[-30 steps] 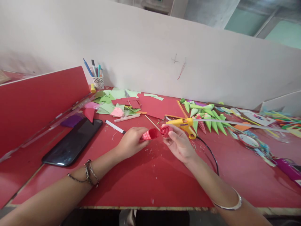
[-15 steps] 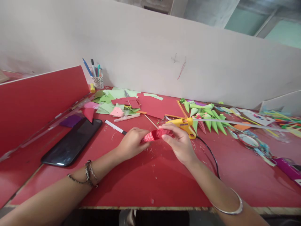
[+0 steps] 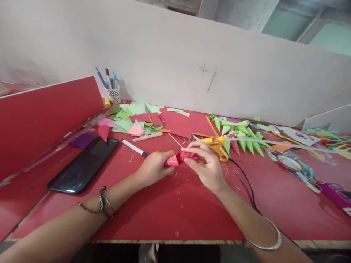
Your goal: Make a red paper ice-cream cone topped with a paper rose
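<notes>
Over the middle of the table, my left hand (image 3: pixel 154 168) is closed around a red paper cone (image 3: pixel 172 160) marked with white grid lines, its open end facing right. My right hand (image 3: pixel 210 166) pinches a rolled red paper rose (image 3: pixel 193 157) between thumb and fingers. The rose sits against the cone's mouth; the fingers hide how deep it goes. Just behind my right hand lies a yellow glue gun (image 3: pixel 216 143) with a long clear glue stick in its back. A white marker (image 3: pixel 134 148) with a black cap rests beside my left hand.
A black phone (image 3: pixel 83 166) lies at left, under a red paper cone (image 3: pixel 103 132). Green paper scraps (image 3: pixel 126 124) and a pen cup (image 3: pixel 113 95) are behind. Several green paper cones (image 3: pixel 246 140) lie at right. The glue gun's black cord (image 3: pixel 248 179) runs past my right forearm.
My right hand has moved left and brought the rose from beside the cone to its mouth, turning its spiral face toward the opening. My left hand has stayed nearly still.
</notes>
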### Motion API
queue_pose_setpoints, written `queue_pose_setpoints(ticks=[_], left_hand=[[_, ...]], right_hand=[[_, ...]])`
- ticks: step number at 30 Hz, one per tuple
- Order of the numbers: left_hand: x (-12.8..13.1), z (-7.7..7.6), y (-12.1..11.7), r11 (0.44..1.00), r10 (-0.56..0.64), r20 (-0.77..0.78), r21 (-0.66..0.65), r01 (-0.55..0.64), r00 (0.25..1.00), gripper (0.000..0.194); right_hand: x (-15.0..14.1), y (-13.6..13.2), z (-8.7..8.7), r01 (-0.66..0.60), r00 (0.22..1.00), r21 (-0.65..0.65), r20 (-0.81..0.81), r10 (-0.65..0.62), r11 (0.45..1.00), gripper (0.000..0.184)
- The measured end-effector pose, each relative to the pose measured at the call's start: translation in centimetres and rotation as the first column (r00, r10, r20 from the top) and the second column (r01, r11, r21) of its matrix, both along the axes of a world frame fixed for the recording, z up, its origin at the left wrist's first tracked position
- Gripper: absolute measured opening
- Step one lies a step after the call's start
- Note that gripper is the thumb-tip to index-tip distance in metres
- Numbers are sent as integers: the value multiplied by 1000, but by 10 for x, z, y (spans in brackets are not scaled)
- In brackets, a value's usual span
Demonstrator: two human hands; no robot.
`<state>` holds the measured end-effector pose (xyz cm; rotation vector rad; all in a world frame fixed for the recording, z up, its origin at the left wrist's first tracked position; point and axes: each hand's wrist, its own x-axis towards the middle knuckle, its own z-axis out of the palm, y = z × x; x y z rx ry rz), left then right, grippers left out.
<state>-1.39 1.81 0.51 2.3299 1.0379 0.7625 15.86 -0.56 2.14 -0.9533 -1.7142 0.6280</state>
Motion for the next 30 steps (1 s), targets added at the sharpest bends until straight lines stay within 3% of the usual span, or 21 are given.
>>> queue_pose_setpoints(ticks=[12,20,30], left_hand=[[2,0,-2,993,111,-103,59,-105,988,10],[6,2,-5,995,69,41,-77,-66,997,6],[6,0,-6,990,70,-32,-121,-73,997,18]], right_hand=[[-2,0,-1,61,997,-4,-51,-61,998,19],[-6,-3,-2,124,992,76,7,-125,989,19],[-8,-5,-3,157,987,109,4,-159,982,19]])
